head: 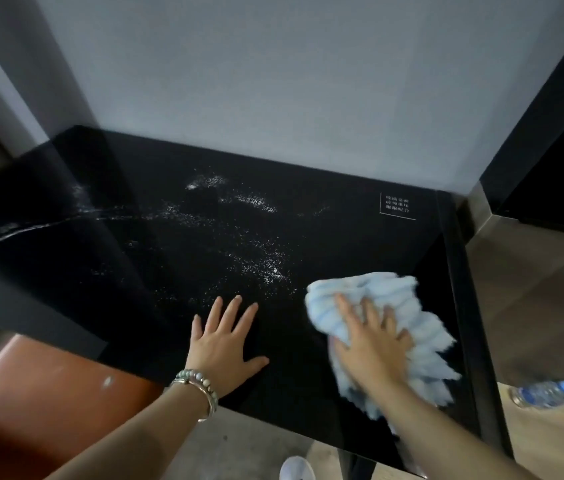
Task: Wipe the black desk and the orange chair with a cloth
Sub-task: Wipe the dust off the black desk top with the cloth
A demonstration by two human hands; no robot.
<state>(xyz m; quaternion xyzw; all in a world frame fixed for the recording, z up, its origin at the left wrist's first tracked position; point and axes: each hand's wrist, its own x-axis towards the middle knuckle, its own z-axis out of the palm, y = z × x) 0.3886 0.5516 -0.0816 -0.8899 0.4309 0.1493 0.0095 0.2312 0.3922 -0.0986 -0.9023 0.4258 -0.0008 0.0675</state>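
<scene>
The left hand (225,341) lies flat on the black desk (343,237), palm down, with all five fingers straight and spread apart and the thumb out to the right. It holds nothing. The right hand (370,344) presses down on a pale blue cloth (391,292), its fingers straight and a little fanned over the bunched fabric rather than curled round it. The thumb cannot be made out clearly.

There is one cloth, one desk and one orange chair (31,410). Two bracelets (197,386) sit on the left wrist, one beaded and one a metal bangle. One plastic water bottle (550,393) lies on the floor to the right of the desk, and the toe of one white shoe (296,469) shows at the bottom.

The cloth sits on the near right part of the desk, its ragged fringe close to the desk's right rim. The heel of the left hand is near the front edge, and the chair is tucked low at the near left with a small white mark on its seat. Scattered white specks (256,265) cover the middle of the desk and trail towards the left, just beyond the left fingertips. Bare glossy surface lies between the two hands and runs back to a small white printed label (396,204) in the far right corner. The far edge meets a grey wall (273,81).
</scene>
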